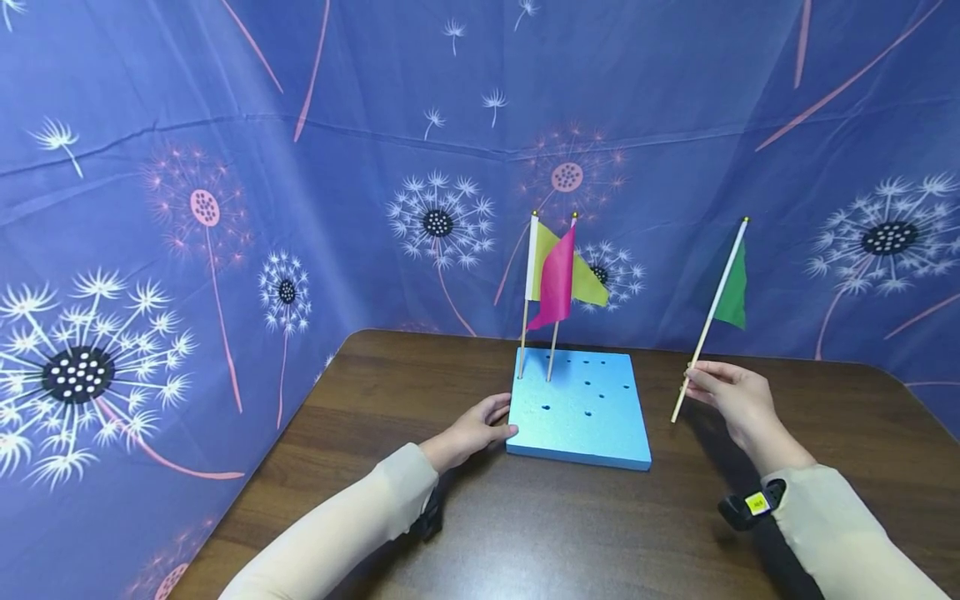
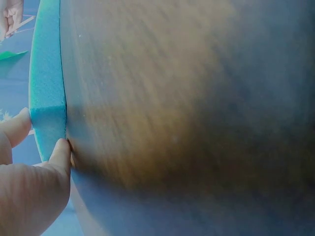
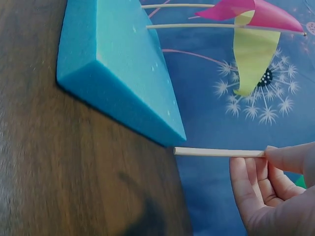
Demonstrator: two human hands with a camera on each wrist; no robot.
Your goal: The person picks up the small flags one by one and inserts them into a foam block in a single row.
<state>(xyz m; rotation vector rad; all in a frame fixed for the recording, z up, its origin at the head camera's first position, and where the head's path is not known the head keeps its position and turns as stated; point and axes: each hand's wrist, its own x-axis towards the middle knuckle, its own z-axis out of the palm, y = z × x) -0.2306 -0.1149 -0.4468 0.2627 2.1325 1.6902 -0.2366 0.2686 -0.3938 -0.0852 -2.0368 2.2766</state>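
Observation:
A blue foam block (image 1: 581, 408) with several holes lies on the brown table (image 1: 375, 392). Two flags stand in its far left holes: a yellow-green flag (image 1: 558, 267) and a pink flag (image 1: 557, 283). My left hand (image 1: 472, 433) rests against the block's (image 2: 47, 98) left edge, fingertips (image 2: 61, 152) touching its side. My right hand (image 1: 731, 396) pinches the wooden stick (image 3: 219, 152) of a green flag (image 1: 731, 287), held tilted in the air to the right of the block (image 3: 123, 73).
A blue cloth with dandelion print (image 1: 225, 167) walls the table on the left, back and right. A black band with a yellow tag (image 1: 753, 504) sits on my right wrist.

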